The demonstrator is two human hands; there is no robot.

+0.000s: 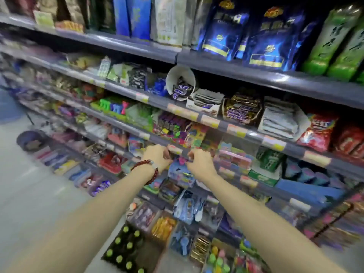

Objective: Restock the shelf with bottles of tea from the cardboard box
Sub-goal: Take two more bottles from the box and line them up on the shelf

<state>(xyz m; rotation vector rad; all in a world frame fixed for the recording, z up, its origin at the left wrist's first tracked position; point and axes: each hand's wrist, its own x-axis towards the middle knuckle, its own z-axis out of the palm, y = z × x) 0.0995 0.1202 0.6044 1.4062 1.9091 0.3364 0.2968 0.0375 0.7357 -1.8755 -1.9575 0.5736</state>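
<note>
Cardboard box (126,251) of green-capped tea bottles (129,245) on floor, low-left of pink-blue packet (180,170) | candy shelf edge (177,149) just above packet, sweets crowded round it | left hand (157,157), beaded bracelet (146,170), fingers curled pinching packet top | right hand (201,162) pinching it too | blurry

Cardboard box (126,251) of upright green-capped tea bottles (129,245) on the floor below the shelf (197,152).

Grey store shelves (236,62), snack bags (266,36), candy bars (242,109), box of green-capped bottles (126,251) on floor (29,194)
</note>
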